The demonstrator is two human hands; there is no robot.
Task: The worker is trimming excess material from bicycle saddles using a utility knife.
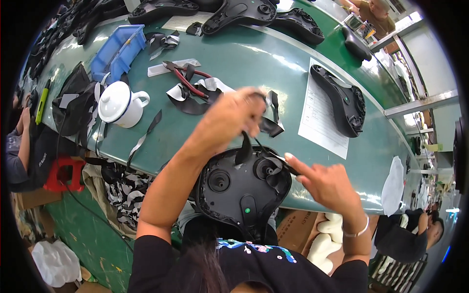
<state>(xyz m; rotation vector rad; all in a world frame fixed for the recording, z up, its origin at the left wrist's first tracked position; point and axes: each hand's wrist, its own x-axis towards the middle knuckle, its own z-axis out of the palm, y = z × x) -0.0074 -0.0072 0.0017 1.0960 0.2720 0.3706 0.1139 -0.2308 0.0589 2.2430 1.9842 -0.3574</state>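
Note:
A black bicycle saddle (229,198) lies underside up at the table's near edge, against my body. Its underside shows two round spring-like mounts and a small green dot. Above its far rim, my left hand (232,117) is closed, somewhat blurred, and pulls up a black strip of cover material (243,149). My right hand (322,183) grips a slim knife-like tool (286,163) with a dark handle, its index finger stretched along it. The tool's narrow metal part reaches over the saddle's far right rim, where loose black trim (278,181) curls. The exact tip is hard to make out.
Red-handled pliers (188,80) lie among cut strips beyond my left hand. A white lidded mug (122,105), a blue bin (117,51) and a green cutter (42,102) are left. Another saddle (342,100) rests on a paper sheet (317,127) at right. Other people work nearby.

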